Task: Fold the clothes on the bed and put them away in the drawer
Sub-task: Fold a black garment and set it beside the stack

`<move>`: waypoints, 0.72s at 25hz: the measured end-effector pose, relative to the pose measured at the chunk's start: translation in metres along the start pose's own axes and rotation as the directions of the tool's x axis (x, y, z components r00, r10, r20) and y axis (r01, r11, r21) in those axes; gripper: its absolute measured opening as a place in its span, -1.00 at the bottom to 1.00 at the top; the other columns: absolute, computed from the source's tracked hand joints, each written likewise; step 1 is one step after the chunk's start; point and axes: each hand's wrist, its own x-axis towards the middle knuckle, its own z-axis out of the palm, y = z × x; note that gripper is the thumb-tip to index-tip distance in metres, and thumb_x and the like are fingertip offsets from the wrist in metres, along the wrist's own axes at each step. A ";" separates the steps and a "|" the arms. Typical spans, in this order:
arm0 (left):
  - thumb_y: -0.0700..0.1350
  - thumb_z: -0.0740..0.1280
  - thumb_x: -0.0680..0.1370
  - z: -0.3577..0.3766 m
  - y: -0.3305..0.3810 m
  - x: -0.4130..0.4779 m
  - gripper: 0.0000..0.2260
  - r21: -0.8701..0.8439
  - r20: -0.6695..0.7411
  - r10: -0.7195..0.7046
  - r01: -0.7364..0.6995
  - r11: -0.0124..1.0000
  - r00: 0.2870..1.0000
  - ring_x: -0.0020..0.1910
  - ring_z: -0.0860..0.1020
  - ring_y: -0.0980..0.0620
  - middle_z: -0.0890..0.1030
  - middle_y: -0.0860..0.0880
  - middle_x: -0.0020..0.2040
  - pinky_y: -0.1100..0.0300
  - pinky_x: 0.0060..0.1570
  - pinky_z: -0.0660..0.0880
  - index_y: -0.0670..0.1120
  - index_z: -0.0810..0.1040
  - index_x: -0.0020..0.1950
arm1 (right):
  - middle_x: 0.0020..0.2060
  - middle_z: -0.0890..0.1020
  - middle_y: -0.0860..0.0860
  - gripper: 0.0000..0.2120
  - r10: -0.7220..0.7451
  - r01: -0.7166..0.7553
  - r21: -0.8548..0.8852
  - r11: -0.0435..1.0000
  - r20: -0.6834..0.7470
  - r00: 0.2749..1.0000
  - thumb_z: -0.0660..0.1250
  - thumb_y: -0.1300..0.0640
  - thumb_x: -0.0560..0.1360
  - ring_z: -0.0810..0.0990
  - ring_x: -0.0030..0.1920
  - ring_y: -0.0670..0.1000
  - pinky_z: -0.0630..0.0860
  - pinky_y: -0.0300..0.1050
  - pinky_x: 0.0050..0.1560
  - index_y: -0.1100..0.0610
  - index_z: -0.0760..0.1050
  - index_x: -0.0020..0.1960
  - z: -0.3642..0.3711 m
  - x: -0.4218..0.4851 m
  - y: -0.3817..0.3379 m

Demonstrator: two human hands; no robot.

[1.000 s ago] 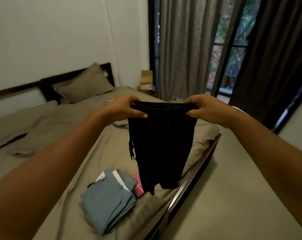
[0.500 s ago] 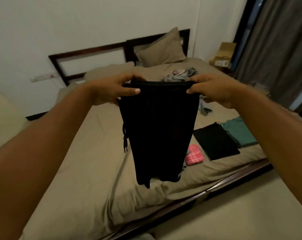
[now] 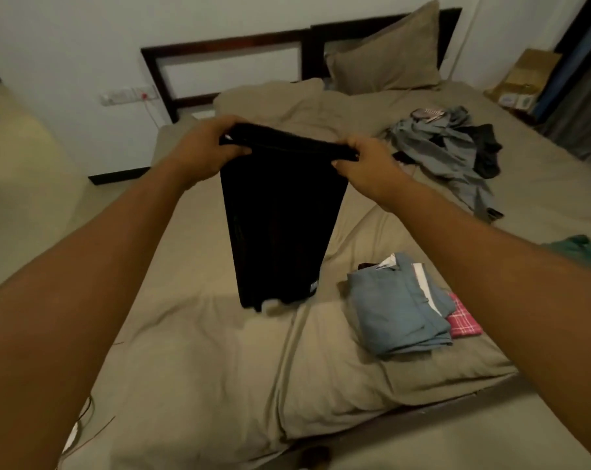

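Observation:
Black shorts [image 3: 280, 225] hang in front of me over the bed [image 3: 202, 361], their hem just reaching the beige cover. My left hand [image 3: 202, 150] grips the left end of the waistband and my right hand [image 3: 365, 164] grips the right end, fingers curled over it. A folded blue garment [image 3: 395, 310] lies on the bed to the right, on top of a pink checked cloth [image 3: 463, 322]. An unfolded heap of grey and dark clothes [image 3: 450, 150] lies further back on the right. No drawer is in view.
A green garment [image 3: 578, 249] shows at the right edge behind my forearm. A beige pillow [image 3: 389, 59] leans on the dark headboard [image 3: 233, 49]. A cardboard box [image 3: 528, 76] stands at the far right corner. Floor runs along the bed's left and foot.
The view has swung left and down, so the bed is now square in front. The shorts have come down from mid-air until their hem meets the cover. Both hands keep their grip.

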 end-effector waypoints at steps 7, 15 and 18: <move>-0.29 0.42 0.48 0.060 -0.106 -0.108 -0.72 -0.007 -0.069 0.123 -0.124 0.992 0.990 0.00 0.56 0.05 0.65 -0.03 0.05 0.40 0.00 0.42 -0.04 0.61 0.15 | 0.03 0.58 0.03 -0.63 -0.206 0.196 -0.168 0.966 -0.042 0.978 0.35 0.19 0.38 0.53 0.04 -0.06 0.43 -0.31 0.05 0.12 0.59 0.19 0.113 -0.066 0.069; -0.23 0.50 0.20 0.298 -0.237 -0.327 -0.48 0.206 0.490 -0.081 -0.025 0.978 0.868 -0.04 0.62 -0.05 0.53 0.03 0.07 0.22 -0.15 0.57 0.06 0.48 0.10 | -0.04 0.53 -0.01 -0.56 0.109 0.213 -0.484 0.849 0.555 0.825 0.44 0.24 0.24 0.62 -0.09 0.10 0.60 -0.07 -0.13 0.03 0.54 0.11 0.247 -0.225 0.288; -0.02 0.45 0.34 0.322 -0.254 -0.350 -0.63 0.258 0.534 -0.031 -0.128 0.958 0.845 -0.04 0.60 0.01 0.57 0.04 0.07 0.21 -0.19 0.57 0.09 0.52 0.12 | -0.04 0.55 -0.01 -0.62 0.174 0.276 -0.539 0.796 0.641 0.748 0.39 -0.03 0.33 0.60 -0.08 0.08 0.58 -0.04 -0.16 0.00 0.54 0.13 0.256 -0.244 0.308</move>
